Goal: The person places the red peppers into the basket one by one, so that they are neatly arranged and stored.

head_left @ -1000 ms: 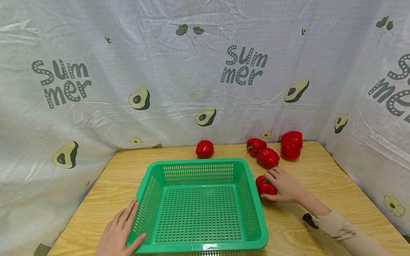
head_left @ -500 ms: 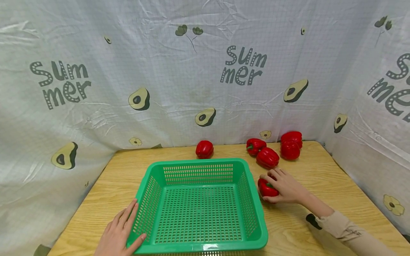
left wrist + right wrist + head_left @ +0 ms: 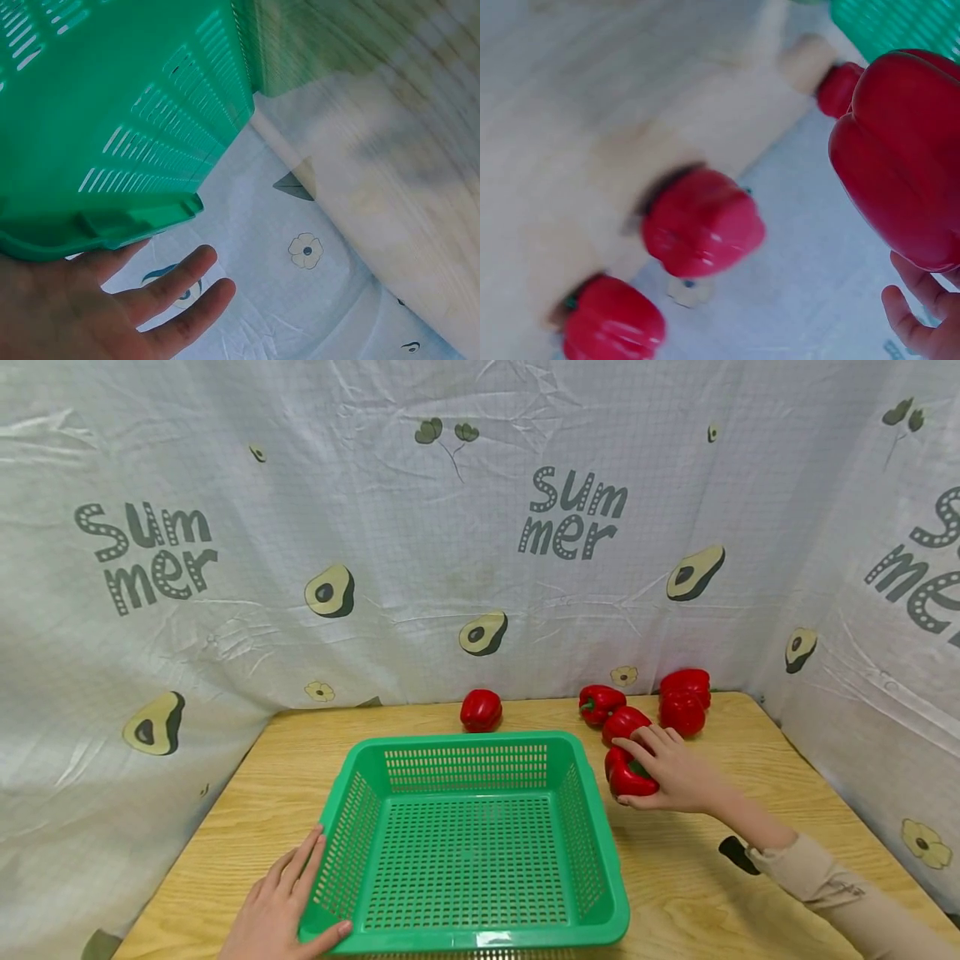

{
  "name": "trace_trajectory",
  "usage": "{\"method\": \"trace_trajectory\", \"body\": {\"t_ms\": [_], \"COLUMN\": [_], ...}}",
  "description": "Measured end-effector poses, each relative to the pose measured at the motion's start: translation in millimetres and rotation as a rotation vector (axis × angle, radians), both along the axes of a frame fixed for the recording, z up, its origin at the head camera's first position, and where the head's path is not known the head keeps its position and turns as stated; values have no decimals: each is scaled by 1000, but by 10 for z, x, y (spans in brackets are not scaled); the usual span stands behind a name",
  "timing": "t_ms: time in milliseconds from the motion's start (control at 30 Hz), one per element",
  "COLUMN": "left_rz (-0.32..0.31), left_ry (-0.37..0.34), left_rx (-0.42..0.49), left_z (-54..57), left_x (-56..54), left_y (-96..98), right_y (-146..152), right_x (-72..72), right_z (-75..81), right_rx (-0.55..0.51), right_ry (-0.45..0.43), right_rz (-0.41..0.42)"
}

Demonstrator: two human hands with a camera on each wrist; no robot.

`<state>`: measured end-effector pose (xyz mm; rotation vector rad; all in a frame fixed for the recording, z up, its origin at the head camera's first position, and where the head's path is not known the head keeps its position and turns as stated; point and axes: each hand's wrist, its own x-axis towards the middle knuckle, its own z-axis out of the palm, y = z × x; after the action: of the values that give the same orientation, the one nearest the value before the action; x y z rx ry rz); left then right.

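So my right fingers (image 3: pixel 652 739) are curled round a red pepper (image 3: pixel 628 787), thumb low on the near side, the others over the top. Main worry is a slip: the skin's glossy, and the thumb looks like it's only catching the lower edge. Just past those fingers there's a second pepper (image 3: pixel 622 723). Can't tell if it's touching mine, but a shove that way could send it rolling over the counter (image 3: pixel 675 885). Just left of my grip is the rim of the green basket (image 3: pixel 420 941), so a low sweep would probably clip it. And my left fingers (image 3: pixel 298 867) are straight, spread along its other side, gripping nothing, so imo one decent bump and it skids.
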<state>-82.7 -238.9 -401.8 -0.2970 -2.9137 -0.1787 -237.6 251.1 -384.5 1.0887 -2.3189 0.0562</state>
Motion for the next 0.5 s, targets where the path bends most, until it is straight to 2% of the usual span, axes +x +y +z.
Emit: {"method": "trace_trajectory", "body": {"t_ms": [100,267,500], "left_rz": [6,3,9], "left_ry": [-38,-31,-22], "left_rx": [18,40,36], "left_z": [12,15,3], "left_x": [6,12,9], "left_y": [7,21,25], "right_y": [-39,-126,-304], "right_x": [0,0,32], "right_z": [131,275,380], "right_rx": [-34,-100,-85], "right_ry": [9,-6,25], "right_rz": [30,83,133]}}
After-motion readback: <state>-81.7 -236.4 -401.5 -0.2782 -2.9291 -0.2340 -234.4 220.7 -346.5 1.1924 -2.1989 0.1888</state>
